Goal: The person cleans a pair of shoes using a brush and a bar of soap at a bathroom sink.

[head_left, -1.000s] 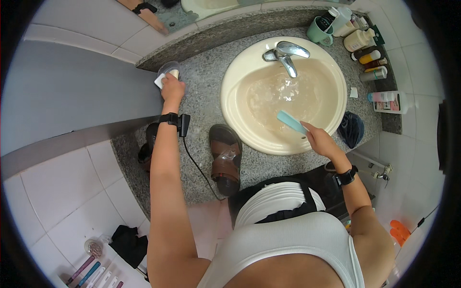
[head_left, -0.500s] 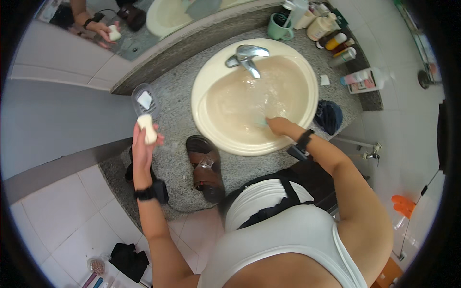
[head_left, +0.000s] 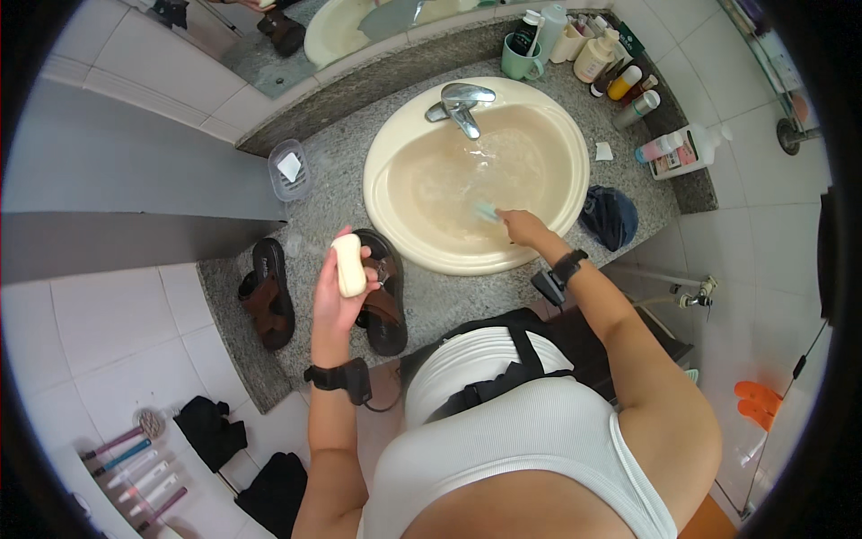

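My left hand [head_left: 332, 301] is closed round a cream-coloured bar of soap [head_left: 349, 268], held up above the counter. Partly beneath that hand lies a brown sandal [head_left: 386, 331] with a dark sole, its strap half covered by my fingers. A second brown sandal [head_left: 271, 305] rests farther left on the counter. In the cream oval sink [head_left: 382, 202], my right hand [head_left: 525, 229] grips a small pale blue-green object [head_left: 486, 212] at the water. Motion blurs it, so its kind is unclear. Water covers the bottom of the basin under the chrome faucet [head_left: 461, 108].
A clear soap dish [head_left: 299, 187] with a white piece in it stands at the counter's left. Dark bunched cloth [head_left: 611, 218] lies right of the sink. A green mug [head_left: 521, 65] and several bottles line the back right. A grey partition [head_left: 135, 171] borders the left.
My left hand has carried the soap rightward from beside the soap dish to over the near sandal. The far-left sandal has come into view. My right hand stays in the sink, slightly higher.
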The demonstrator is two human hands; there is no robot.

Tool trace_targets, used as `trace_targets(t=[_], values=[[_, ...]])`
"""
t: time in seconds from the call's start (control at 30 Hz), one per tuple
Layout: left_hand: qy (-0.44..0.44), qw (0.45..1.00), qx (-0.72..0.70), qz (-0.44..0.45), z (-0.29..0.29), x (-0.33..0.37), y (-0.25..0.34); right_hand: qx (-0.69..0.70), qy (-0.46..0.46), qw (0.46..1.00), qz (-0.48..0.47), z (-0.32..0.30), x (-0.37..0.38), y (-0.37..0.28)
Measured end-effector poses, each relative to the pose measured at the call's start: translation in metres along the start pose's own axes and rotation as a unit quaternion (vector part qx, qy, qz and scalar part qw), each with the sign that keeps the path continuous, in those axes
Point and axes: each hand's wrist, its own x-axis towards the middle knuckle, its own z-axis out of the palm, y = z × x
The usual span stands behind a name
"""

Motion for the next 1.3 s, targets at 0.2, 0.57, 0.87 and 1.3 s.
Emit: trace_targets(t=[0.2,0.57,0.87,1.3], values=[[-0.03,0.997,-0.059,-0.048,0.023,0.016,-0.029,0.055,0.087,0.995,0.011,-0.015,-0.043,0.012],[0.013,0.988,-0.13,-0.086,0.063,0.105,-0.102,0.212,0.162,0.955,-0.127,-0.101,-0.155,-0.076],[0.044,0.986,-0.082,-0.14,0.094,0.134,-0.14,0.114,0.125,0.981,-0.094,-0.101,-0.147,-0.087],[0.055,0.986,-0.087,-0.133,0.065,0.149,-0.137,0.172,0.115,0.97,-0.124,-0.115,-0.121,-0.084]])
